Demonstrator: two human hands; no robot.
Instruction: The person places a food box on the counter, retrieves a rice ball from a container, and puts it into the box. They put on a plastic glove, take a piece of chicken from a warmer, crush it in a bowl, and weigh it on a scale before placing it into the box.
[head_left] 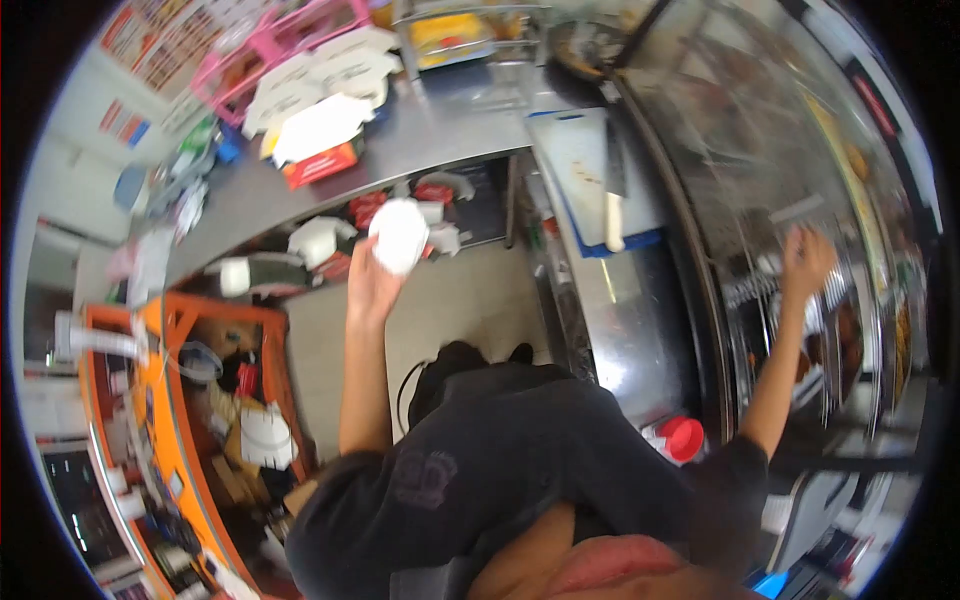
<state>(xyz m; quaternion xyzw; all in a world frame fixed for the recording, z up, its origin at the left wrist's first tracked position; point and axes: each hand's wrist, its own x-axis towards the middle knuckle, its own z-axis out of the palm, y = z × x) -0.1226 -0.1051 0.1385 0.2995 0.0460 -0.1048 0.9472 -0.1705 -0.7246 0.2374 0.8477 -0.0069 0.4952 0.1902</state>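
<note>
A round white container (399, 236), perhaps a paper cup or bowl seen from its open side or base, is held up in my left hand (373, 286), fingers around its lower edge. My right arm stretches out to the right into a glass-sided display cabinet (740, 130). There my right hand (808, 262) has its fingers curled in; motion blur hides what they grip, if anything. Below and beside it are metal racks or trays with brown food pieces (848, 330).
Left of the cabinet, a knife (614, 190) lies on a white cutting board (570, 165) with a blue one under it. Folded cartons (320, 130) and a pink basket (240, 70) stand on the steel counter (440, 120). An orange shelf unit (180, 420) stands left; a red-lidded tub (683, 438) sits nearby.
</note>
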